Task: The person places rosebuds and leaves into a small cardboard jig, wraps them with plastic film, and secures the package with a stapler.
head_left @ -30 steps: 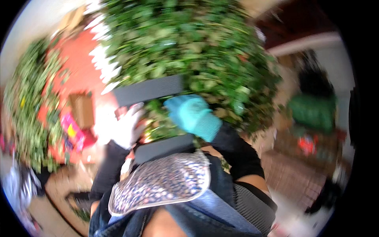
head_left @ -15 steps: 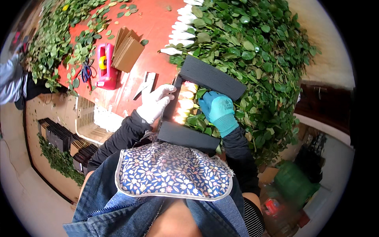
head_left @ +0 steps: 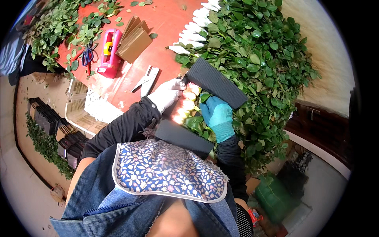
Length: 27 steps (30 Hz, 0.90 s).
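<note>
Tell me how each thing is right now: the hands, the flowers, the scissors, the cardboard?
left hand: white glove, resting on the rose heads
right hand: blue glove, in the leaves
rose heads: in a row, closed buds, between dark boards
scissors: lying on the red table
cardboard sheets: stacked

Even, bright daylight with soft shadows and no glare. Focus is sharp around both gloved hands. Away from them, fisheye bending grows toward the black rim.

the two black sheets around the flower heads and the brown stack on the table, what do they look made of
Black sheets: likely corrugated card or plastic, matte, with fine parallel ribs. Brown stack: probably plain cardboard, dull tan, flat cut pieces fanned out.
</note>
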{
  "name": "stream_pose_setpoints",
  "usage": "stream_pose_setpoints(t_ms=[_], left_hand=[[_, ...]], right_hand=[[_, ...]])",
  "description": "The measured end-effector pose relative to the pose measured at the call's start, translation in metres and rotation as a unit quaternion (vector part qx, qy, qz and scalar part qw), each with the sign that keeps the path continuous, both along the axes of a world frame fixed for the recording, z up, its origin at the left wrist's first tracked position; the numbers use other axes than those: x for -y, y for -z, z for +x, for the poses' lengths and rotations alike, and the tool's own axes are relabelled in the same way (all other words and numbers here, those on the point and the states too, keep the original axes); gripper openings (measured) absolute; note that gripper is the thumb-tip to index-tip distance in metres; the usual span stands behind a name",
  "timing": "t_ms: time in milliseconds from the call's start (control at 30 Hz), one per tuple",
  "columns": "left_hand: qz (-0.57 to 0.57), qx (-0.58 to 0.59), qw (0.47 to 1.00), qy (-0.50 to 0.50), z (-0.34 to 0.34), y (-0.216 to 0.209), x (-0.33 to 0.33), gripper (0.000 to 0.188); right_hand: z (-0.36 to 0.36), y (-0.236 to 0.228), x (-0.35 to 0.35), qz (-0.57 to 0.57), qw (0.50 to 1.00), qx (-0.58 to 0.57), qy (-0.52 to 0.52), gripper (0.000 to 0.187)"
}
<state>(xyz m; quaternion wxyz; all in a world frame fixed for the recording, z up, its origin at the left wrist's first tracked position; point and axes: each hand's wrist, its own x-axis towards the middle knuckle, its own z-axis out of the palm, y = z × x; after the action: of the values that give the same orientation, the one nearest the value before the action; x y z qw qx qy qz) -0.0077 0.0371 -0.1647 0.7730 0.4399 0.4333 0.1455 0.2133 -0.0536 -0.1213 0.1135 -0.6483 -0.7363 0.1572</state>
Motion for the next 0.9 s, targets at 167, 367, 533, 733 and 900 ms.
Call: stream_pose_setpoints(t_ms=[167,367,533,733,900], left_hand=[[0.006,0.015,1.000,0.001,0.002,0.003,0.004,0.038],[-0.050,0.075,0.996,-0.026,-0.008,0.006,0.004,0.043],[0.038,0.039,0.998,0.011,-0.029,0.001,0.002,0.034],[0.652,-0.059,0.742,0.143,-0.017,-0.037,-0.005,0.024],[0.649,-0.151,0.675,0.317,0.013,-0.020,-0.017,0.021]], right_hand=[[-0.002,-0.004,0.001,-0.003,1.000,-0.021,0.013,0.018],[-0.002,-0.005,-0.001,-0.021,1.000,-0.010,0.010,0.018],[-0.004,-0.019,0.000,-0.019,0.999,-0.038,0.016,0.020],[-0.004,-0.022,0.001,-0.069,0.998,-0.001,-0.011,0.020],[-0.006,-0.010,-0.003,-0.013,1.000,0.001,-0.027,0.017]])
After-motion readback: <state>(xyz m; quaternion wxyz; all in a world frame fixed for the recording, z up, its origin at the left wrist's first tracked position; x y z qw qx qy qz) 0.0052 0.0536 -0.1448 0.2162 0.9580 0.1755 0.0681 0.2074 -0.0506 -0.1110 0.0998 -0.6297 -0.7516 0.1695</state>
